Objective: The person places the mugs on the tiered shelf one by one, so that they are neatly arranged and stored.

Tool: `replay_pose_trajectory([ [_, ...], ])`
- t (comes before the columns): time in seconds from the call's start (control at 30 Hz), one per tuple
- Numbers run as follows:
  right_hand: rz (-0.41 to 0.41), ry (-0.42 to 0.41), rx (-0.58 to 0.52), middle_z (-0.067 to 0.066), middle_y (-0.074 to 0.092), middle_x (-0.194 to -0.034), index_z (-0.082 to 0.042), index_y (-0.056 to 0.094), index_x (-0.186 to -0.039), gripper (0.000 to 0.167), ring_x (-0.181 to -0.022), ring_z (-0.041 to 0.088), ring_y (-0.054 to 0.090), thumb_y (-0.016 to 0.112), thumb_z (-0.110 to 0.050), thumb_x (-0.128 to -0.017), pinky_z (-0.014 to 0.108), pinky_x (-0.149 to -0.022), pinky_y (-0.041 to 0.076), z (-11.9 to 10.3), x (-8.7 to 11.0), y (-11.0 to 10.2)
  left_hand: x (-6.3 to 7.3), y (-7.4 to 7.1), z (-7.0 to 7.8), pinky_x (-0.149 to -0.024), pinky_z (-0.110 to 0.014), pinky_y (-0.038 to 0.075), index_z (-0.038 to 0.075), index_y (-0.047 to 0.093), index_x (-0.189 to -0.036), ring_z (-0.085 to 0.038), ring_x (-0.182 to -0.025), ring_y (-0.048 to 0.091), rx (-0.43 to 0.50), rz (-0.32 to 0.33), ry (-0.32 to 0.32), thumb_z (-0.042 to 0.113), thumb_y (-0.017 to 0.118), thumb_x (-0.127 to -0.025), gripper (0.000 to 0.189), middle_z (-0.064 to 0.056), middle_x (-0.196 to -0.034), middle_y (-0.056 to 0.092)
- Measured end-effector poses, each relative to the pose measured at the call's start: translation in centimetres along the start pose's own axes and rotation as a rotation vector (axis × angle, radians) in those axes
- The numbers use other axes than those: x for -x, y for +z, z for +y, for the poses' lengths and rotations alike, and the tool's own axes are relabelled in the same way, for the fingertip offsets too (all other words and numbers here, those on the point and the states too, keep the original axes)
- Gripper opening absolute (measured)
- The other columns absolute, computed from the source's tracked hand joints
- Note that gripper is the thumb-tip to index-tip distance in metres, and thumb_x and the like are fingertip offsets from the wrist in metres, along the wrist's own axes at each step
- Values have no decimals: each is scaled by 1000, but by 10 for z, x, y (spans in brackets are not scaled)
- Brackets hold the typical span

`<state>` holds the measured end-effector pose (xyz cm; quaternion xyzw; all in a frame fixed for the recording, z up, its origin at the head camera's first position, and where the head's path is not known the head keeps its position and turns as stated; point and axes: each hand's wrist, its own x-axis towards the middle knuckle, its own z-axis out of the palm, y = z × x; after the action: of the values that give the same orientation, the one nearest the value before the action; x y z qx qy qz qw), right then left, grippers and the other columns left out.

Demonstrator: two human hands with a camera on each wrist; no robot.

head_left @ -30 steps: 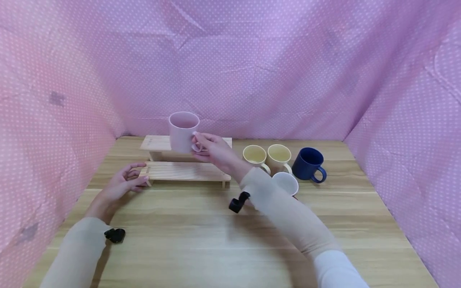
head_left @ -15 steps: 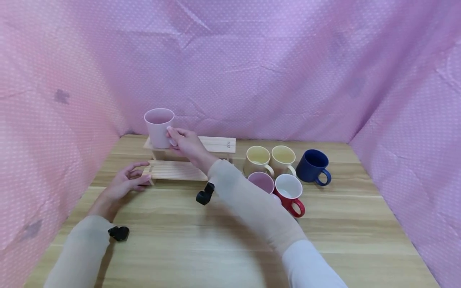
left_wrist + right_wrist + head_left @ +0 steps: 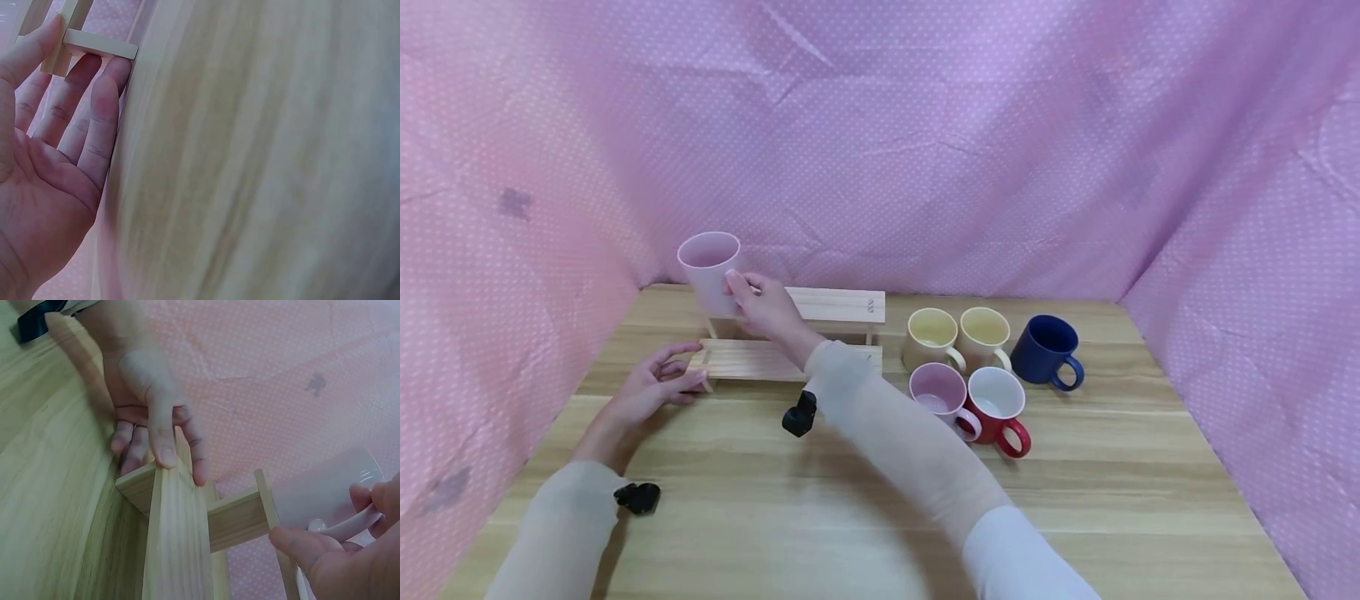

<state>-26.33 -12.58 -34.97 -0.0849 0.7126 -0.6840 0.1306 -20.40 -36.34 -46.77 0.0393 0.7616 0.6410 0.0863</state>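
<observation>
A pale pink mug [image 3: 706, 279] is at the left end of the upper board [image 3: 844, 305] of a two-step wooden rack, leaning slightly. My right hand [image 3: 769, 310] grips its handle, thumb on top. In the right wrist view the mug's base [image 3: 289, 499] sits against or just over the upper board; I cannot tell if it touches. With thumb and fingers, my left hand [image 3: 651, 385] holds the left end of the lower board [image 3: 760, 360]. The left wrist view shows that thumb on the board and the fingers [image 3: 100, 140] by the rack's foot.
Right of the rack stand two yellow mugs [image 3: 925, 346], a navy mug [image 3: 1037, 354], a second pink mug [image 3: 936, 392] and a red mug [image 3: 985, 425] with white inside. Pink dotted cloth [image 3: 880, 150] encloses the wooden table [image 3: 760, 533] at the back and sides.
My right hand has carried the pink mug leftward along the upper board to its left end, where it now leans more. The left hand keeps its hold on the rack.
</observation>
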Motion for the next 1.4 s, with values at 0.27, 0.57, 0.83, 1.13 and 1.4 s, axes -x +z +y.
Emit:
replay_pose_trajectory([
  [0.27, -2, 29, 55, 1, 68, -128, -15, 73, -103, 44, -114, 22, 66, 53, -54, -103, 47, -90, 58, 1, 4, 4, 3, -4, 0, -74, -35, 62, 14, 48, -146, -18, -89, 73, -22, 5, 15, 11, 70, -98, 53, -5, -101, 68],
  [0.57, -45, 51, 47, 4, 64, -136, -16, 72, -107, 48, -121, 23, 63, 50, -58, -102, 50, -95, 56, 1, 6, -6, -3, 1, -1, -77, -36, 62, 18, 48, -146, -18, -92, 73, -21, -2, -4, 16, 71, -98, 53, -2, -106, 69],
  [0.83, -55, 54, 54, 3, 65, -134, -16, 71, -109, 48, -119, 20, 64, 49, -58, -103, 47, -92, 57, 3, 7, -5, -1, 0, -5, -77, -36, 62, 17, 47, -147, -18, -92, 73, -8, 0, -12, 15, 71, -98, 54, -4, -106, 69],
  [1.13, -44, 59, 64, 2, 66, -131, -17, 71, -110, 46, -117, 19, 64, 48, -56, -104, 47, -95, 56, 2, 8, 1, 1, -4, -7, -76, -35, 62, 15, 46, -148, -18, -91, 73, 10, -10, 4, 12, 69, -98, 55, -4, -106, 70],
  [1.4, -56, 64, 1, 5, 63, -135, -12, 67, -126, 45, -121, 21, 62, 52, -49, -105, 45, -98, 55, 4, 6, -6, -5, -2, -7, -76, -35, 62, 16, 47, -146, -17, -91, 74, -14, -19, 13, 12, 69, -99, 52, -4, -104, 70],
])
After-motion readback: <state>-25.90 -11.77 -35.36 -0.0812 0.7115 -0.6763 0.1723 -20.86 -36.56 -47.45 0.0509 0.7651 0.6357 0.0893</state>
